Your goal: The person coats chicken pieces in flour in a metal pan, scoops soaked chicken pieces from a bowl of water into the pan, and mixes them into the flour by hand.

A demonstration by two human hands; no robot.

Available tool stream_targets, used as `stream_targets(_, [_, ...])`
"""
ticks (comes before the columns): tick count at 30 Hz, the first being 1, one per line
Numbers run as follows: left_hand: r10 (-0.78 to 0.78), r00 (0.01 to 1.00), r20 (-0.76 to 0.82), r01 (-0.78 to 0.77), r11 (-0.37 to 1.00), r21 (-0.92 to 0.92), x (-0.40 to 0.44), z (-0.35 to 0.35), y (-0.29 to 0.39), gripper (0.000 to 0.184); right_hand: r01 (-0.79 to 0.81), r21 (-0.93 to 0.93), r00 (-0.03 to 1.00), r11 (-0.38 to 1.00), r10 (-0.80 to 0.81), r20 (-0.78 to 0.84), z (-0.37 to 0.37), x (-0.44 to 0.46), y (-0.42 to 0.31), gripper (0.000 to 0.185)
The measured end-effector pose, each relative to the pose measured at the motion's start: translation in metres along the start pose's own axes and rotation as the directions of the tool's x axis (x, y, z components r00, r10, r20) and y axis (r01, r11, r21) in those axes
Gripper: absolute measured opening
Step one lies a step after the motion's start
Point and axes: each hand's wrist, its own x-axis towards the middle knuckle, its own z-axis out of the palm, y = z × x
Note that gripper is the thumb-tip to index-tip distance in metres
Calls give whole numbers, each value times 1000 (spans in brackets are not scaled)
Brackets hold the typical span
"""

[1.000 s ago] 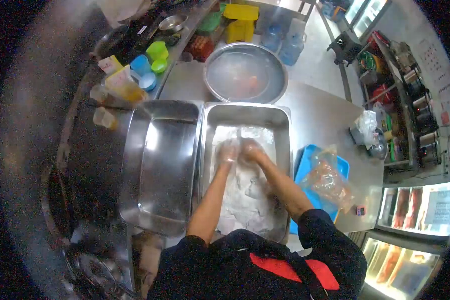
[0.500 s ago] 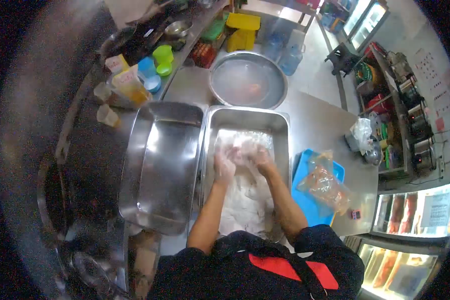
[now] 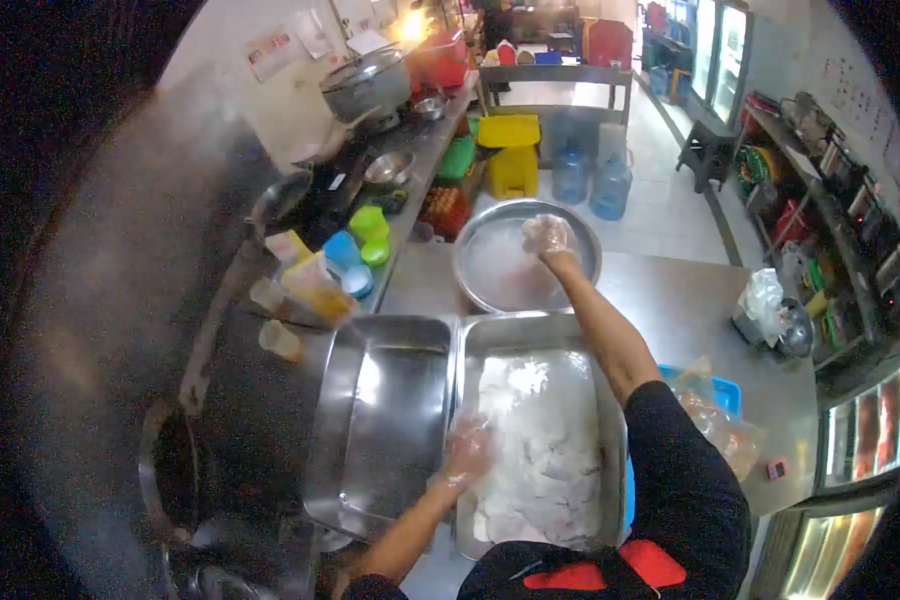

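Observation:
A deep steel pan (image 3: 613,440) holds white powder (image 3: 530,395) with white-coated pieces (image 3: 545,500) in its nearer half. My left hand (image 3: 470,447), in a clear plastic glove, is over this pan's left wall; motion smears its fingers. At the far side, my gloved right hand (image 3: 548,235) hangs over a round metal basin (image 3: 462,270) of cloudy liquid. Its fingers look curled together, and what they hold, if anything, cannot be made out. A pinkish patch shows under the liquid. Left of the powder pan stands a second steel pan (image 3: 395,420) with a bare bottom.
To the right, a blue tray (image 3: 725,393) carries a clear plastic bag (image 3: 715,425) of orange contents, partly behind my right arm. A small timer (image 3: 776,469) lies near the table edge. Plastic jugs (image 3: 320,285) and cups stand at the left. Water bottles (image 3: 610,185) stand beyond the basin.
My right hand has gone from the powder pan forward to over the basin. My left hand has shifted back and left to the pan's side. The view has tilted up.

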Motion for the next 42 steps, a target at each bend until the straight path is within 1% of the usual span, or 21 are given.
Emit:
stream_targets(1, [-13, 999, 34, 9, 993, 119, -1, 8, -19, 46, -159, 89, 978, 983, 145, 149, 13, 14, 7, 28])
stream_targets(2, [-31, 997, 69, 14, 972, 233, -1, 17, -40, 45, 132, -413, 990, 901, -101, 95, -16, 3, -19, 28])
stream_targets(4, [-109, 993, 54, 98, 978, 184, -4, 22, -52, 41, -21, -173, 1000, 985, 18, -20, -31, 2, -32, 29])
stream_targets(5, [-176, 984, 14, 176, 984, 15, -5, 24, -51, 37, -104, -46, 993, 994, 101, -55, -26, 0, -26, 29])
stream_targets(6, [-225, 974, 3, 224, 966, -129, -5, 21, -43, 33, -103, -264, 966, 959, 33, -256, 16, 13, 7, 33])
stream_targets(8, [-291, 957, -12, 265, 887, -379, 5, 4, -12, 26, -191, -167, 981, 967, 181, -71, -8, 15, -1, 40])
stream_targets(11, [-201, 979, 27, 202, 975, -88, 9, 0, -16, 18, -362, -80, 912, 929, 370, 174, -94, 5, -43, 51])
stream_targets(13, [-62, 998, -26, 65, 981, 182, 16, -7, -8, 18, -419, -52, 905, 907, 421, 63, -49, 20, 17, 49])
stream_targets(14, [-27, 1000, 7, 25, 968, 249, 17, -9, -5, 18, -447, -38, 894, 894, 447, 2, -47, 21, 25, 49])
stream_targets(16, [39, 996, 80, -66, 924, 377, 19, -15, -3, 17, -325, -208, 893, 923, 372, 252, -68, 3, 22, 45])
stream_targets(17, [24, 998, 63, -46, 928, 371, 18, -13, -5, 17, -242, -272, 864, 931, 334, 377, -80, -3, 11, 43])
stream_targets(20, [-1, 999, 37, -12, 938, 346, 18, -15, -2, 15, -252, -223, 878, 942, 320, 356, -45, -5, 33, 29])
stream_targets(23, [17, 999, 51, -32, 952, 306, 24, -26, 14, 15, -364, -121, 815, 924, 378, 438, -52, -11, 27, 28])
stream_targets(26, [6, 999, 37, -18, 947, 322, 24, -24, 12, 15, -418, -73, 833, 905, 414, 366, -36, -8, 47, 26])
stream_targets(29, [-17, 999, 36, 3, 934, 356, 22, -16, 1, 16, -353, -232, 900, 907, 396, 181, 25, 11, 112, 25])
stream_targets(32, [-19, 997, 77, -12, 925, 381, 24, -21, 12, 17, -322, -176, 886, 930, 362, 289, -6, 12, 89, 23])
stream_targets(34, [-32, 991, 132, -25, 914, 405, 29, -31, 27, 17, -350, -61, 901, 935, 354, 253, -20, -2, 68, 19])
stream_targets(36, [-15, 998, 66, -11, 927, 376, 26, -23, 17, 17, -394, -13, 895, 919, 387, 220, 0, -3, 68, 16])
stream_targets(37, [-8, 1000, 30, -4, 932, 363, 26, -21, 13, 17, -417, 60, 885, 907, 390, 254, -3, -3, 62, 16])
stream_targets(40, [59, 997, 40, -70, 920, 386, 26, -23, 14, 18, -489, 267, 849, 830, 384, 363, -15, -19, 39, 18])
stream_targets(42, [73, 997, 35, -81, 920, 384, 26, -25, 17, 18, -559, 448, 828, 698, 445, 341, 6, -18, 42, 22])
